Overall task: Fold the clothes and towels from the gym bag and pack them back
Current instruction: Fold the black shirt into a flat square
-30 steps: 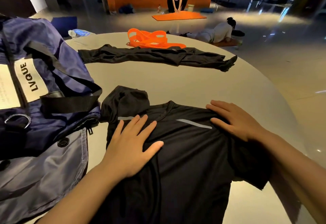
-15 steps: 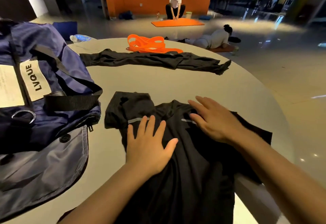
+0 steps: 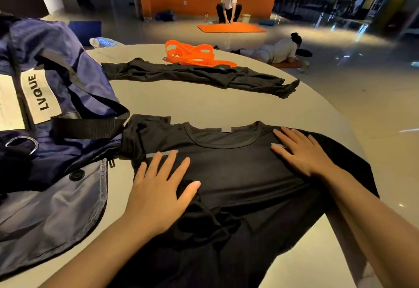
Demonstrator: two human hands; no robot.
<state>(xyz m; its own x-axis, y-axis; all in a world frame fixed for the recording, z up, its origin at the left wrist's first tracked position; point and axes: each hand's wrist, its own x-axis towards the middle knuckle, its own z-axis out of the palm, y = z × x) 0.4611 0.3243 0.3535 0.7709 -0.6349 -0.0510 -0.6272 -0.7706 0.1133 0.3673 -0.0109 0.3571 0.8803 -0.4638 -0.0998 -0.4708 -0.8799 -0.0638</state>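
Note:
A black T-shirt (image 3: 229, 170) lies spread flat on the round table (image 3: 215, 106), collar away from me. My left hand (image 3: 158, 188) presses flat on its left chest with fingers straight. My right hand (image 3: 301, 151) lies flat on the right shoulder, fingers spread. The navy gym bag (image 3: 49, 111) with an "LVQUE" label sits open at the left, its flap touching the shirt's left sleeve. A second black garment (image 3: 199, 77) lies stretched across the far side of the table.
An orange strap bundle (image 3: 195, 53) rests behind the far garment. A water bottle (image 3: 102, 42) lies at the table's far left edge. Two people are on the floor beyond, one at an orange mat (image 3: 231, 28). The table's rim curves close on the right.
The shirt is now spread wider with its collar open and flat. My right hand moved outward from the shirt's middle to the right shoulder. My left hand stays on the left chest.

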